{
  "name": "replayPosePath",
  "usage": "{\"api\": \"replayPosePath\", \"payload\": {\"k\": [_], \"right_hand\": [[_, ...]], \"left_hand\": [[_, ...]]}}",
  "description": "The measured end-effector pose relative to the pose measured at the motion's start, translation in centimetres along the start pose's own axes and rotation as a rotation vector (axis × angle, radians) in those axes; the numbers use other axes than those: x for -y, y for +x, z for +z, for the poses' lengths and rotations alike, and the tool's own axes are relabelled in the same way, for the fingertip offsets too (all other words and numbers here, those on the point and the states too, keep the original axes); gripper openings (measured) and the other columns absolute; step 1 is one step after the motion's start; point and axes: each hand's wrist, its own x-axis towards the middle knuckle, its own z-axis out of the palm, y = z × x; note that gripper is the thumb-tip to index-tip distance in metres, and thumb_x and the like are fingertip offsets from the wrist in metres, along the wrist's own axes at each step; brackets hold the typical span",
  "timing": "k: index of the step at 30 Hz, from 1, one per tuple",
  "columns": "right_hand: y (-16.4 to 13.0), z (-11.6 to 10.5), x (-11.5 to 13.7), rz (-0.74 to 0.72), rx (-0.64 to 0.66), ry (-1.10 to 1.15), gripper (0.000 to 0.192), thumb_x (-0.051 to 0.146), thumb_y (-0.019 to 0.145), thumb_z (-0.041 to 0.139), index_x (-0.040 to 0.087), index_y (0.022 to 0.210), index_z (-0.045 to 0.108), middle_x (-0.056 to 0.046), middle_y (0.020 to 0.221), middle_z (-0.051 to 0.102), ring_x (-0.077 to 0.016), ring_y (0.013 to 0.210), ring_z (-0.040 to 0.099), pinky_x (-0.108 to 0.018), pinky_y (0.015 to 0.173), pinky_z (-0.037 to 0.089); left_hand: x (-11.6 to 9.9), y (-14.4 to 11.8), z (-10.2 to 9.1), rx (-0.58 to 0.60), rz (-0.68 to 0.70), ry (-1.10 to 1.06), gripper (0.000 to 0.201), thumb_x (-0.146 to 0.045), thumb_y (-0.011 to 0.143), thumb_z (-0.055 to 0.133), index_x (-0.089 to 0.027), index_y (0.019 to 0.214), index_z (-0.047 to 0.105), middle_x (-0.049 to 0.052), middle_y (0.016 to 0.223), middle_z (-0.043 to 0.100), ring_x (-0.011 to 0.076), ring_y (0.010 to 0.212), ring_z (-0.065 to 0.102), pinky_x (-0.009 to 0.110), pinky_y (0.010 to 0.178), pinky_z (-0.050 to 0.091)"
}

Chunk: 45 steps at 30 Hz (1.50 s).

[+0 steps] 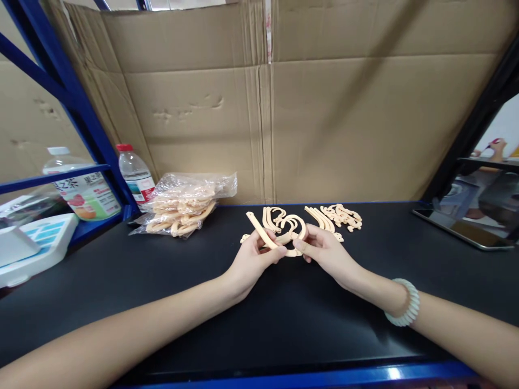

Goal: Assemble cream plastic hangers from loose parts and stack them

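Both hands hold a beige curved plastic hanger piece (298, 221) above the black tabletop, with a rounded loop at its right. My left hand (257, 255) is closed around its straight arm (259, 229), thumb on top. With thumb and fingers, my right hand (324, 246) pinches the right side of the loop; a pale green beaded bracelet circles that wrist. Behind the hands lie curved beige strips (320, 218), a few hook-shaped pieces (278, 214) and a heap of small beige parts (344, 215). My fingers partly hide where the held parts join.
Bagged beige pieces (182, 208) sit at the back left, near a red-capped bottle (135, 175). A white and blue tray (44, 237) is at far left. On the right lies a dark flat tablet-like device (462, 229). Cardboard (348, 119) walls the back.
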Motion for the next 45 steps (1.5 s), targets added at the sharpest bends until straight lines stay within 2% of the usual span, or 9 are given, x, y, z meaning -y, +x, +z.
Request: {"api": "replayPosePath", "payload": {"k": [7, 10, 13, 15, 19, 29, 38, 42, 45], "right_hand": [[-0.1, 0.3, 0.2, 0.018, 0.078, -0.01, 0.037, 0.052, 0.072, 0.069, 0.019, 0.073, 0.05, 0.001, 0.066, 0.055, -0.0118, 0.056, 0.05, -0.025, 0.048, 0.041], [0.6, -1.5, 0.8, -0.013, 0.104, -0.131, 0.033, 0.05, 0.078, 0.063, 0.018, 0.078, 0.056, -0.001, 0.067, 0.059, -0.0123, 0.056, 0.053, -0.027, 0.053, 0.044], [2.1, -5.1, 1.2, -0.141, -0.012, -0.382, 0.027, 0.041, 0.085, 0.056, 0.018, 0.098, 0.063, -0.004, 0.076, 0.065, -0.0162, 0.066, 0.058, -0.031, 0.063, 0.047], [3.1, -7.6, 1.0, -0.232, -0.069, -0.697, 0.017, 0.032, 0.083, 0.058, 0.019, 0.091, 0.067, -0.006, 0.082, 0.068, -0.0195, 0.074, 0.059, -0.035, 0.069, 0.046], [4.3, -10.4, 0.0, -0.301, 0.047, -1.101, 0.013, 0.02, 0.08, 0.058, 0.021, 0.08, 0.071, -0.007, 0.083, 0.067, -0.0237, 0.088, 0.056, -0.038, 0.079, 0.044], [5.1, -10.3, -1.5, -0.27, 0.149, -1.104, 0.014, 0.015, 0.078, 0.06, 0.021, 0.073, 0.072, -0.005, 0.086, 0.068, -0.0216, 0.086, 0.059, -0.04, 0.087, 0.041], [4.5, -9.4, -0.5, -0.156, -0.189, -0.555, 0.019, 0.03, 0.083, 0.052, 0.018, 0.084, 0.066, -0.003, 0.061, 0.063, -0.0171, 0.055, 0.058, -0.031, 0.056, 0.046], [4.4, -9.2, -0.5, -0.267, -0.158, -0.892, 0.013, 0.024, 0.081, 0.057, 0.019, 0.084, 0.069, -0.007, 0.086, 0.071, -0.0217, 0.081, 0.062, -0.035, 0.073, 0.047], [4.8, -9.1, -1.1, -0.248, -0.084, -1.199, 0.016, 0.024, 0.084, 0.059, 0.021, 0.094, 0.071, -0.007, 0.089, 0.071, -0.024, 0.091, 0.058, -0.035, 0.077, 0.045]], "left_hand": [[0.1, -0.3, 0.4, 0.091, -0.005, -0.01, 0.038, -0.022, 0.066, 0.079, -0.018, 0.088, 0.049, -0.001, 0.077, 0.068, 0.0144, 0.077, 0.065, 0.032, 0.081, 0.05], [0.1, -0.3, 0.2, 0.06, -0.02, -0.046, 0.037, -0.02, 0.066, 0.079, -0.017, 0.086, 0.049, -0.001, 0.074, 0.068, 0.014, 0.075, 0.066, 0.032, 0.081, 0.051], [0.1, -0.2, 0.1, 0.034, -0.029, -0.06, 0.035, -0.018, 0.067, 0.079, -0.017, 0.086, 0.049, -0.001, 0.074, 0.067, 0.0139, 0.075, 0.066, 0.032, 0.082, 0.051], [0.0, -0.1, 0.1, 0.027, -0.035, -0.065, 0.034, -0.018, 0.067, 0.078, -0.017, 0.086, 0.049, -0.001, 0.074, 0.067, 0.0141, 0.076, 0.066, 0.033, 0.084, 0.05], [-0.1, -0.2, 0.2, 0.019, -0.039, -0.074, 0.034, -0.018, 0.067, 0.078, -0.018, 0.086, 0.05, -0.001, 0.075, 0.067, 0.0143, 0.077, 0.066, 0.034, 0.085, 0.05], [0.2, -0.1, 0.1, 0.027, -0.023, -0.088, 0.035, -0.017, 0.067, 0.078, -0.017, 0.087, 0.05, -0.001, 0.077, 0.068, 0.0138, 0.077, 0.067, 0.033, 0.085, 0.05], [0.1, -0.1, 0.0, 0.04, -0.024, -0.077, 0.034, -0.016, 0.069, 0.077, -0.017, 0.087, 0.048, -0.002, 0.074, 0.067, 0.0117, 0.074, 0.064, 0.03, 0.081, 0.049], [0.2, 0.0, 0.0, 0.044, -0.017, -0.069, 0.034, -0.017, 0.07, 0.077, -0.017, 0.088, 0.048, -0.002, 0.074, 0.066, 0.0115, 0.075, 0.064, 0.029, 0.081, 0.049], [0.1, -0.1, 0.1, 0.046, -0.014, -0.06, 0.034, -0.017, 0.07, 0.077, -0.017, 0.087, 0.048, -0.002, 0.074, 0.066, 0.0117, 0.075, 0.064, 0.029, 0.08, 0.049]]}}
